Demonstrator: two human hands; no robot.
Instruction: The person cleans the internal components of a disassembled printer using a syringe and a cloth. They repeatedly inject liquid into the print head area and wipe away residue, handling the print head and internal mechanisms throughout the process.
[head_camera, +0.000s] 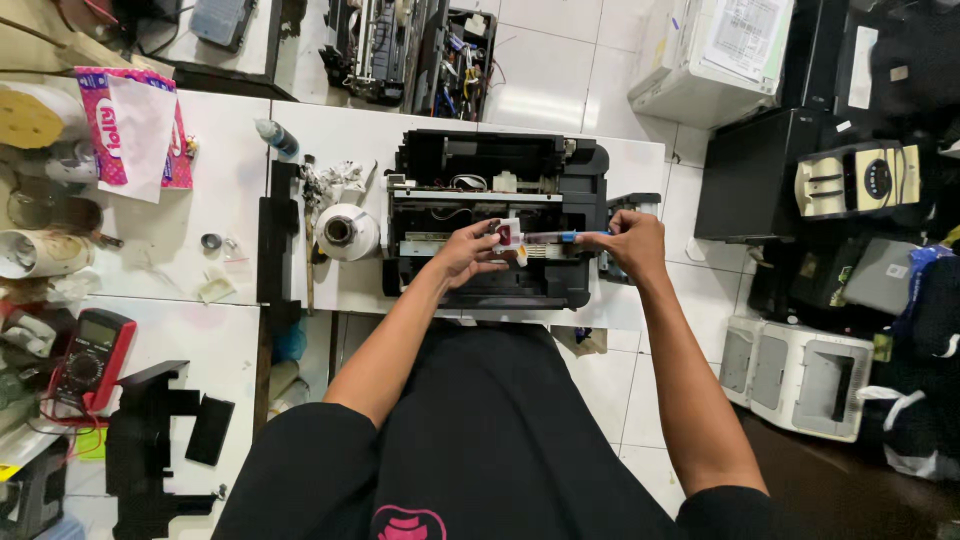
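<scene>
While my left hand (468, 252) pinches a small red-and-white cartridge (509, 236) above the opened black printer (497, 215), my right hand (630, 243) grips a clear syringe (556, 238) whose tip meets the cartridge; a tissue roll (345, 232) stands just beside the printer.

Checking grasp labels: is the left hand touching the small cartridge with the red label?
Touching. The head view shows the left hand with its fingers closed around the cartridge above the opened printer.

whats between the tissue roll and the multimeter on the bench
In the head view, between the tissue roll and the multimeter lie a black strip, small metal rings and bare white bench.
</scene>
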